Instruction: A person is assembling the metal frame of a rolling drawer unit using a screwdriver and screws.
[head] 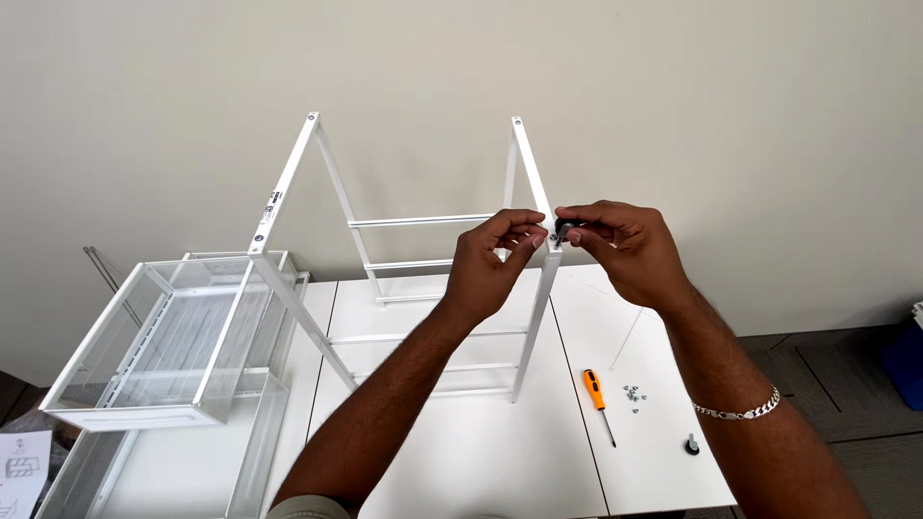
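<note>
A white metal frame point(288, 178) with rails stands upside down on a white table point(500, 461), its legs pointing up. My left hand point(495, 259) pinches the top end of the near right leg point(538, 317). My right hand point(625, 245) holds a small black caster wheel point(564, 229) against that same leg end. A silver chain bracelet point(740, 411) sits on my right wrist.
An orange-handled screwdriver point(598, 399), a small pile of screws point(633, 394) and another black caster point(690, 445) lie on the table's right side. White mesh drawers point(144, 356) are stacked at the left. An instruction sheet point(21, 466) lies at the far left.
</note>
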